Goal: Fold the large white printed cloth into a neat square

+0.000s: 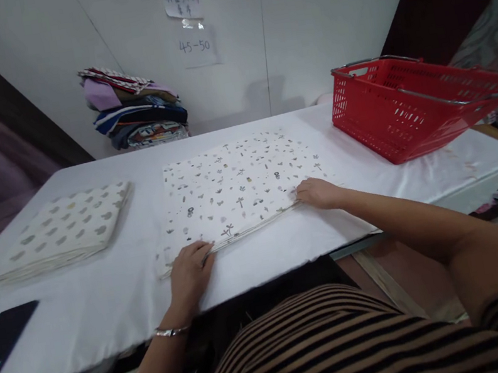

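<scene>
Printed cloth under flat hands

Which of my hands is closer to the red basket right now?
Right. The right hand rests on the printed cloth's near edge, just left of the red basket. The left hand sits at the cloth's opposite near corner, farther away.

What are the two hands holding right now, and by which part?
Both hands rest on the near edge of the patterned cloth: left hand at its near left corner, right hand further right. Whether either actually pinches it cannot be told.
</scene>
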Available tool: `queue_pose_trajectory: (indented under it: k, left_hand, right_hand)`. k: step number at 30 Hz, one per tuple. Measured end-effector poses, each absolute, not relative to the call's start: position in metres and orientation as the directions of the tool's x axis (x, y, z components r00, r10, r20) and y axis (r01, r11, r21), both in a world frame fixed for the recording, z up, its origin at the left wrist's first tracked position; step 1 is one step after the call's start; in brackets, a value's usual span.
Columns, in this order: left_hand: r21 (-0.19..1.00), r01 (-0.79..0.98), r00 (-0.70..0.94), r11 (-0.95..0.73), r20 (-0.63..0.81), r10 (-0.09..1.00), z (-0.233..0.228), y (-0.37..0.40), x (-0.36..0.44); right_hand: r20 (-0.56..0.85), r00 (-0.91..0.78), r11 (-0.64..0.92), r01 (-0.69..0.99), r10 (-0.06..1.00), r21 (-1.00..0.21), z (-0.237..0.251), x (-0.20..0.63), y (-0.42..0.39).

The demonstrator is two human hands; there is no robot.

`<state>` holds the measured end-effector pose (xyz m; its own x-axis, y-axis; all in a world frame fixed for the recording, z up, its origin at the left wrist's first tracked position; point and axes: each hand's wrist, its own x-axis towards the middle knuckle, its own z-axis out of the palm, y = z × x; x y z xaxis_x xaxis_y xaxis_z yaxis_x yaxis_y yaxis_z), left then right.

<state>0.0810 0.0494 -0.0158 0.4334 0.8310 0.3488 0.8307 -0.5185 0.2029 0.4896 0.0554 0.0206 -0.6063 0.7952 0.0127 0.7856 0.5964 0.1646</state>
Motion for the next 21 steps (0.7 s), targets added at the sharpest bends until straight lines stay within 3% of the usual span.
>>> queue_pose_trajectory:
  k: [13, 21]
  left_hand:
    - [0.186, 0.830, 0.435, -0.526, 0.375, 0.819, -0.020, 0.051, 0.080]
    - [0.170, 0.829, 0.442, -0.534, 0.386, 0.810, -0.020, 0.051, 0.080]
  right_hand:
    - [0.029, -0.637, 0.621, 0.761, 0.771, 0.187, 0.012, 0.494, 0.048]
    - [0.087, -0.646, 0.637, 0.762, 0.758, 0.114, 0.012, 0.503, 0.062]
